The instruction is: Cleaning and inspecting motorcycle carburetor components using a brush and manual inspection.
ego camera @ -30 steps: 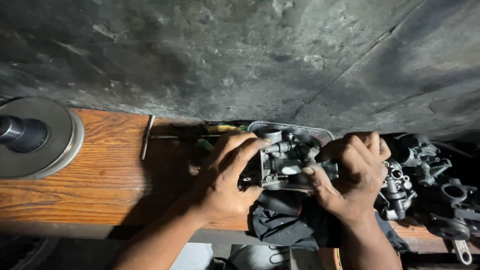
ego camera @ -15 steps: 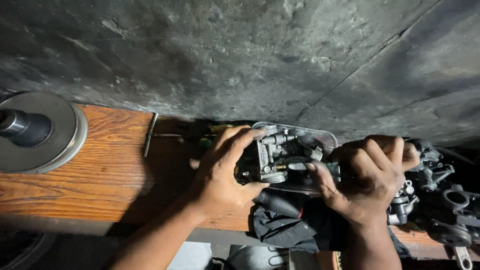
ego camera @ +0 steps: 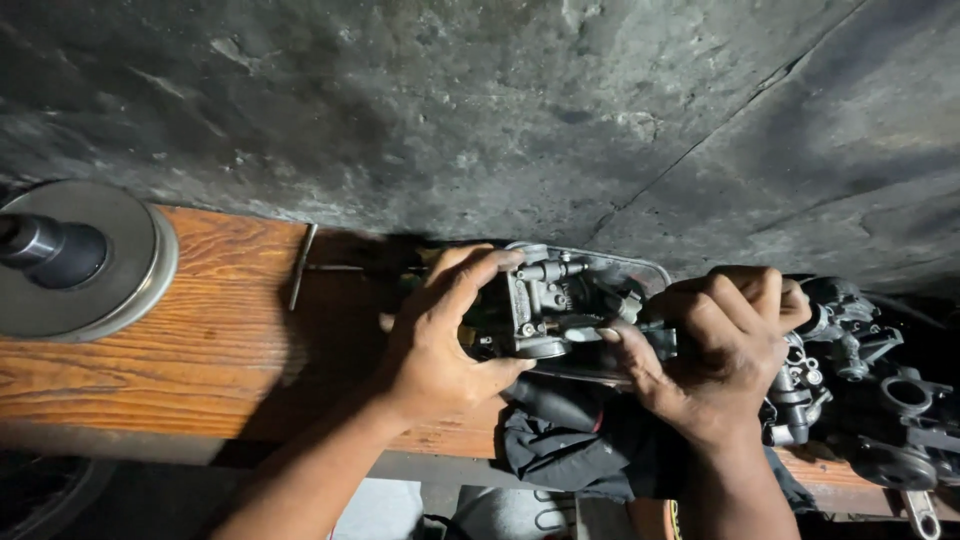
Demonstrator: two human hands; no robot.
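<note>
A grey metal carburetor (ego camera: 548, 305) is held just above a shallow metal tray (ego camera: 640, 268) on the wooden bench (ego camera: 200, 350). My left hand (ego camera: 440, 340) grips its left side, thumb under and fingers over the top. My right hand (ego camera: 715, 350) is closed around its right end, index finger stretched toward the round bowl underneath. What the right fist holds inside is hidden.
A round metal pulley disc with a dark shaft (ego camera: 70, 260) sits at the bench's left end. A thin metal rod tool (ego camera: 302, 265) lies behind the hands. More carburetor bodies (ego camera: 880, 390) crowd the right. A dark rag (ego camera: 570, 440) hangs over the front edge. A rough concrete wall (ego camera: 500, 110) rises behind.
Both hands have turned the carburetor, so its side now faces up. My right hand closed tighter and shifted slightly right. The camera view moved a little closer.
</note>
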